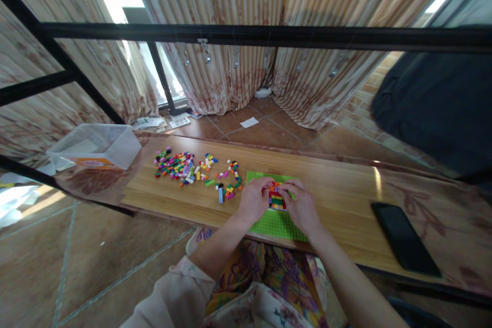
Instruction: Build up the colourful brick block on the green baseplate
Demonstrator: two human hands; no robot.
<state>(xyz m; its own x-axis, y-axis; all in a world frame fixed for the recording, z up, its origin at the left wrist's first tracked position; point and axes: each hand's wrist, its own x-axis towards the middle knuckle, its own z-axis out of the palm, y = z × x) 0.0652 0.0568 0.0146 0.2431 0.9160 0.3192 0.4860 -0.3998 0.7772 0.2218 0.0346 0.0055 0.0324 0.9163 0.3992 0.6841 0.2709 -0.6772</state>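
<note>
Brick build [277, 201] on green baseplate [269, 226] is flanked closely by left hand [254, 199] and right hand [302, 206], both curled in toward its far end; whether anything is pinched cannot be told.

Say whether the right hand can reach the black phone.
Probably yes: the right hand is busy at the colorful bricks, but nothing visible stands between it and the black phone.

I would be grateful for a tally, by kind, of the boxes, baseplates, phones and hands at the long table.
Orange-labelled translucent plastic box: 1
Green studded plastic baseplate: 1
Black rectangular phone: 1
Bare hands, left hand and right hand: 2
Total: 5
</note>
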